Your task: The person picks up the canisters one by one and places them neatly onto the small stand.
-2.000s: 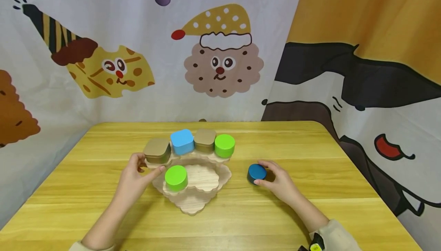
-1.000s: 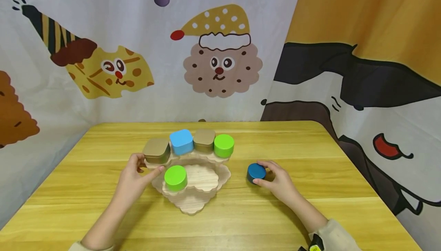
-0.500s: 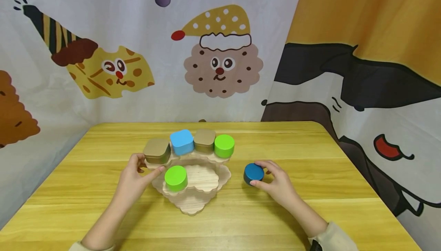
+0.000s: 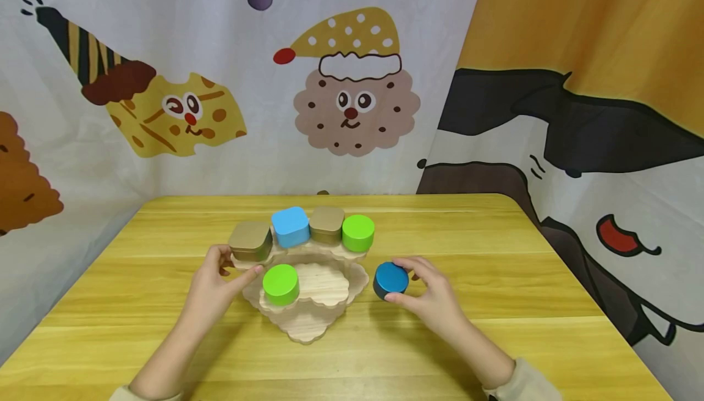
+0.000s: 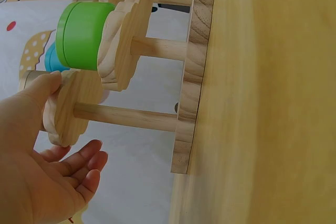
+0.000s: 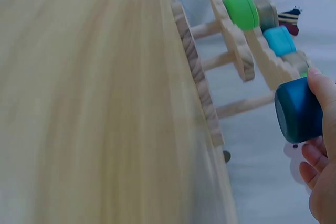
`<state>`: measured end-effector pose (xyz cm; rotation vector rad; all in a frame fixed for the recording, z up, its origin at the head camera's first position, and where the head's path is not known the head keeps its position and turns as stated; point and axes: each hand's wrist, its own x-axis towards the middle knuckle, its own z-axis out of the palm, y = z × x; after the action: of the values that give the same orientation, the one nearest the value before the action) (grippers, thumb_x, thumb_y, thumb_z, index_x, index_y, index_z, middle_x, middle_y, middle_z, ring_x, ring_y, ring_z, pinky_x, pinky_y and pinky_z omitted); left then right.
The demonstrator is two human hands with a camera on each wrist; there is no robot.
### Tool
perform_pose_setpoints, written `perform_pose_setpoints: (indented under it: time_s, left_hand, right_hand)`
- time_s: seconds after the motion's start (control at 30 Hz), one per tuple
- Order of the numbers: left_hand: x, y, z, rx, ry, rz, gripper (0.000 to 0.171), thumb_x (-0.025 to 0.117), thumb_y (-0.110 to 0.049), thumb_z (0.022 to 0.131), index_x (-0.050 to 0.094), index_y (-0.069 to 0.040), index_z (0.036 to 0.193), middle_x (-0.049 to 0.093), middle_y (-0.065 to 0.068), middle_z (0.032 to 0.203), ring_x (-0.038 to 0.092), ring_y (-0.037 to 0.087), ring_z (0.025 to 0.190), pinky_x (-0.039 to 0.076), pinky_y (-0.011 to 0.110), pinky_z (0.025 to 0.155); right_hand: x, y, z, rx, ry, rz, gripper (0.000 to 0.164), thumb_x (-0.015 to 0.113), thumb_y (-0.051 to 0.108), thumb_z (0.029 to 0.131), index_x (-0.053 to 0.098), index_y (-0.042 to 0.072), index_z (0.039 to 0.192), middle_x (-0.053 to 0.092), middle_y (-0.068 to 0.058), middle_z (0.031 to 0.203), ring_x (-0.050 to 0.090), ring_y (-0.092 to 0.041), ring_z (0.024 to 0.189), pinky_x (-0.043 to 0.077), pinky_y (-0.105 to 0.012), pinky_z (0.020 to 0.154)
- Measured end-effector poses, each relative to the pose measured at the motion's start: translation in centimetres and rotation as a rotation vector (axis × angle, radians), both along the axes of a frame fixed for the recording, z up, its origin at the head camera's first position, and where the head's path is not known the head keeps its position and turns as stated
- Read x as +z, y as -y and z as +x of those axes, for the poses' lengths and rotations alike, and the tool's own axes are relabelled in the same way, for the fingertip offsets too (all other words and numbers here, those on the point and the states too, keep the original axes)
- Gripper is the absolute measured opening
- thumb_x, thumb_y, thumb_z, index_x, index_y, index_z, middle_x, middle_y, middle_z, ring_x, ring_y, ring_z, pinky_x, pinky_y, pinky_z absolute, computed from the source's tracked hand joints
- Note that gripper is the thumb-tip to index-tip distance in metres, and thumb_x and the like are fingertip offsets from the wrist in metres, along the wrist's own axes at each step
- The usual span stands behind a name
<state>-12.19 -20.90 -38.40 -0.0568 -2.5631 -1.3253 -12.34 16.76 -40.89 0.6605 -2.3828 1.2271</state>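
A tiered wooden stand (image 4: 307, 324) with scalloped shelves on pegs is on the table. My left hand (image 4: 211, 288) holds the left end of its upper shelf (image 5: 67, 111), thumb on top and fingers below. My right hand (image 4: 434, 294) grips a dark blue round tin (image 4: 391, 280) between thumb and fingers, lifted above the table just right of the stand. On the upper shelf sit a gold square tin (image 4: 250, 239), a light blue square tin (image 4: 291, 226), a second gold tin (image 4: 327, 224) and a green round tin (image 4: 358, 233). Another green tin (image 4: 281, 283) occupies the lower shelf's left side.
The wooden table (image 4: 440, 352) extends around the stand. Behind its far edge hangs a printed cartoon curtain (image 4: 220, 22). Bare wood of the lower shelf (image 4: 324, 282) shows right of the green tin.
The right hand has raised the dark blue tin from the table and carried it left toward the stand. The left hand and the tins on the shelves have stayed in place.
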Motion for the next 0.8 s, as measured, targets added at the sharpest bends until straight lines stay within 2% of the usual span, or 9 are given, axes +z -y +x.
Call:
perform_pose_setpoints:
  time_s: [0.23, 0.37, 0.5, 0.63, 0.8]
  left_hand:
    - [0.0, -0.1, 0.0, 0.003, 0.000, -0.005, 0.065, 0.074, -0.035, 0.085, 0.042, 0.006, 0.123, 0.057, 0.018, 0.110, 0.050, 0.027, 0.101, 0.038, 0.040, 0.085]
    - [0.0, -0.1, 0.1, 0.001, 0.003, -0.002, 0.065, 0.073, -0.035, 0.085, 0.042, 0.006, 0.124, 0.057, 0.018, 0.111, 0.050, 0.027, 0.102, 0.038, 0.040, 0.085]
    - [0.0, -0.1, 0.1, -0.003, 0.012, 0.006, 0.066, 0.073, -0.036, 0.085, 0.041, 0.006, 0.125, 0.057, 0.018, 0.112, 0.050, 0.027, 0.103, 0.038, 0.040, 0.086]
    - [0.1, -0.1, 0.1, -0.005, 0.016, 0.008, 0.067, 0.073, -0.037, 0.085, 0.041, 0.006, 0.125, 0.056, 0.019, 0.112, 0.049, 0.027, 0.103, 0.038, 0.040, 0.086]
    - [0.1, 0.0, 0.1, -0.003, 0.014, 0.008, 0.066, 0.073, -0.036, 0.085, 0.041, 0.006, 0.125, 0.057, 0.018, 0.111, 0.049, 0.026, 0.102, 0.037, 0.039, 0.086]
  right_hand:
    - [0.9, 1.7, 0.5, 0.025, -0.032, -0.025, 0.057, 0.090, 0.021, 0.064, 0.067, 0.013, 0.116, 0.063, 0.003, 0.112, 0.055, -0.012, 0.090, 0.050, -0.032, 0.069]
    - [1.3, 2.6, 0.7, 0.035, -0.027, -0.040, 0.058, 0.090, 0.022, 0.063, 0.067, 0.013, 0.115, 0.064, 0.004, 0.111, 0.054, -0.012, 0.089, 0.049, -0.031, 0.068]
    - [1.5, 3.7, 0.9, 0.056, -0.026, -0.077, 0.060, 0.090, 0.021, 0.062, 0.066, 0.010, 0.116, 0.064, 0.000, 0.108, 0.053, -0.014, 0.082, 0.049, -0.031, 0.062]
    - [1.8, 4.7, 1.1, 0.080, 0.003, -0.109, 0.059, 0.089, 0.021, 0.064, 0.066, 0.012, 0.117, 0.064, 0.000, 0.109, 0.053, -0.014, 0.076, 0.049, -0.032, 0.056]
    - [1.9, 5.8, 1.3, 0.078, 0.065, -0.098, 0.060, 0.089, 0.025, 0.065, 0.066, 0.015, 0.119, 0.062, 0.007, 0.109, 0.052, -0.014, 0.071, 0.048, -0.030, 0.056]
